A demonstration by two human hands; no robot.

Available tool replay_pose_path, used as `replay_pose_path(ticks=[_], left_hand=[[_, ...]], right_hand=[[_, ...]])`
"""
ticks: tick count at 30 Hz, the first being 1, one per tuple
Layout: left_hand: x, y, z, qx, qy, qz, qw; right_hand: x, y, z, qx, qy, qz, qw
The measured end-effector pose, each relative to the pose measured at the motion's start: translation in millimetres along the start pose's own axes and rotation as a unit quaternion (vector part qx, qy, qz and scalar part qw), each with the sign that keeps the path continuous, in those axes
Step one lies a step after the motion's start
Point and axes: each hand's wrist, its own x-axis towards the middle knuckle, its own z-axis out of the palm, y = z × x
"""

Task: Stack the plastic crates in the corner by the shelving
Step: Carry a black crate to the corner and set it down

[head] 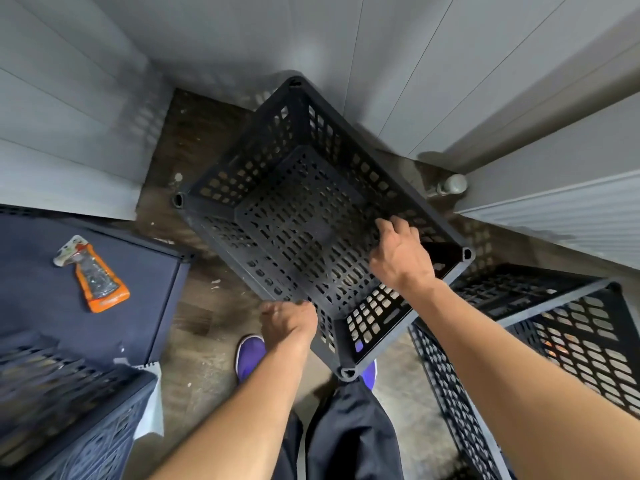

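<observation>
Overhead, both hands grip the black perforated plastic crate [304, 216]: left hand [289, 323] curled on its near-left rim, right hand [401, 254] clasping its right rim, bare floor [194, 140] far-left.

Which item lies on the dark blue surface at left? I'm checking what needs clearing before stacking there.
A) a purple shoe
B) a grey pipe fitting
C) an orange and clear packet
C: the orange and clear packet lies flat on the dark blue surface.
</observation>
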Motion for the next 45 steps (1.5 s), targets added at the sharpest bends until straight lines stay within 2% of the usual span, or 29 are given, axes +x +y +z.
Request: replay_pose_path(ticks=[3, 5, 8, 11, 14, 17, 23, 26, 28, 33, 35, 38, 43, 45], left_hand=[[-4, 2, -14, 0.041, 0.035, 0.066, 0.996], [-5, -1, -24, 0.135, 0.073, 0.166, 0.974], [0, -8, -32, 0.288, 0.084, 0.335, 0.893], [7, -13, -41, 0.405, 0.056, 0.421, 0.810], [12, -19, -53, 0.508, 0.006, 0.463, 0.726], [18, -24, -59, 0.570, -0.002, 0.498, 0.653], [43, -25, -44, 0.588, 0.032, 0.532, 0.608], [57, -28, -45, 0.622, 0.064, 0.550, 0.553], [62, -31, -49, 0.631, 0.084, 0.565, 0.525], [64, -33, -50, 0.625, 0.108, 0.596, 0.492], [65, -31, -53, 0.614, 0.112, 0.602, 0.498], [61, -21, -48, 0.607, 0.115, 0.584, 0.527], [47, 8, -40, 0.587, 0.112, 0.540, 0.593], [44, 18, -37, 0.566, 0.114, 0.521, 0.629]], right_hand=[[-20, -1, 11, 0.026, -0.033, 0.029, 0.999], [-36, -2, 23, 0.030, -0.072, 0.051, 0.996], [-57, -7, 50, 0.049, -0.126, 0.072, 0.988], [-79, -15, 76, 0.094, -0.156, 0.112, 0.977], [-108, -18, 100, 0.117, -0.181, 0.163, 0.963], [-132, -26, 120, 0.123, -0.178, 0.200, 0.956], [-134, -50, 141, 0.098, -0.155, 0.248, 0.951], [-124, -57, 148, 0.205, -0.184, 0.292, 0.916], [-122, -63, 151, 0.276, -0.158, 0.290, 0.903], [-138, -77, 156, 0.344, -0.100, 0.249, 0.900], [-137, -78, 154, 0.343, -0.084, 0.230, 0.907], [-127, -69, 146, 0.300, -0.066, 0.198, 0.931], [-94, -45, 121, 0.192, -0.050, 0.126, 0.972], [-77, -37, 112, 0.168, -0.039, 0.101, 0.980]])
